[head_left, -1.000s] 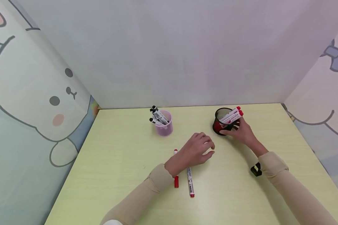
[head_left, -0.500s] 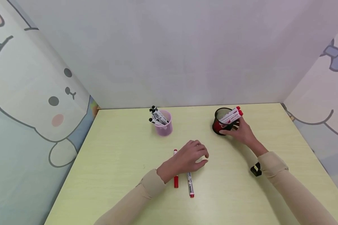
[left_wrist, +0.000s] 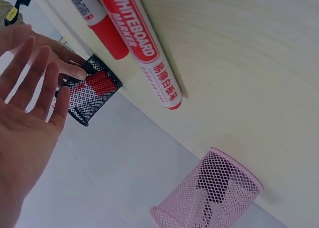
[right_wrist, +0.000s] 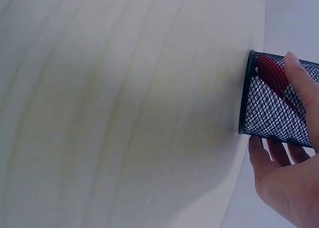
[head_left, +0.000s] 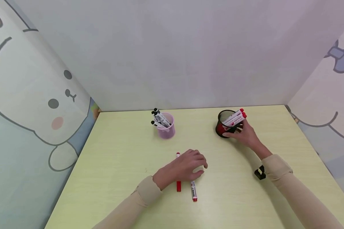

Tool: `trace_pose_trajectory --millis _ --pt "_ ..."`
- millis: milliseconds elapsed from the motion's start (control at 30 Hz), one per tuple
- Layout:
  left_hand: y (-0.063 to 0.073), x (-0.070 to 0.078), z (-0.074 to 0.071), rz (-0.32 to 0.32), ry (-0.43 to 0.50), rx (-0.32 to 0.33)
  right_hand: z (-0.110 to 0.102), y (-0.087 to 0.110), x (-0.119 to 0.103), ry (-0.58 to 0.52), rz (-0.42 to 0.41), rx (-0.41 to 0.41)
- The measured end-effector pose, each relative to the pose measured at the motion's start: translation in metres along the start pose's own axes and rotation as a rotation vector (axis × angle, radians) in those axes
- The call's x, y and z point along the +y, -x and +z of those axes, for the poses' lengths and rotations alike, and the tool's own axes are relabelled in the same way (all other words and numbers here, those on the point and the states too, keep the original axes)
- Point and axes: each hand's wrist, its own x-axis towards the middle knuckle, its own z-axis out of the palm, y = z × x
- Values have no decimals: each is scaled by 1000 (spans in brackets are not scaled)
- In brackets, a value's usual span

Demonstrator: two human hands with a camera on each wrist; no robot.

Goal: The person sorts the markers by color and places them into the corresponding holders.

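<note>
In the head view my left hand [head_left: 186, 165] hovers above two red whiteboard markers lying on the table, hiding their middles. The left marker [head_left: 179, 186] shows a red end below the hand; the right marker [head_left: 193, 191] has a white barrel. Nothing is between the left fingers, which are loosely bent in the left wrist view, beside the lettered marker [left_wrist: 139, 43]. My right hand [head_left: 243, 135] grips the black mesh pen cup [head_left: 220, 128] by its side, thumb on the near wall. Several red-tipped markers [head_left: 235, 119] lean inside that cup, which stands on the table.
A pink-purple mesh cup [head_left: 167, 133] with several black-capped markers [head_left: 161, 118] stands at the back, left of the black cup. Behind both rises a pale wall [head_left: 189, 63]; cartoon-printed panels flank the light wood table [head_left: 117, 159].
My left hand has moved back from near the black cup, down and to the left over the loose markers. The right hand stays on the cup.
</note>
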Motion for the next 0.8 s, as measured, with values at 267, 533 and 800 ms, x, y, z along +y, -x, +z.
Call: trace_pose_trajectory --millis 267,533,800 --pt "13 -2 2 20 7 -49 0 1 -1 8 1 1" --pt "25 -4 3 4 37 -111 1 1 -2 -1 2 -2" --pt "30 -5 6 1 17 -163 0 1 -2 9 1 0"
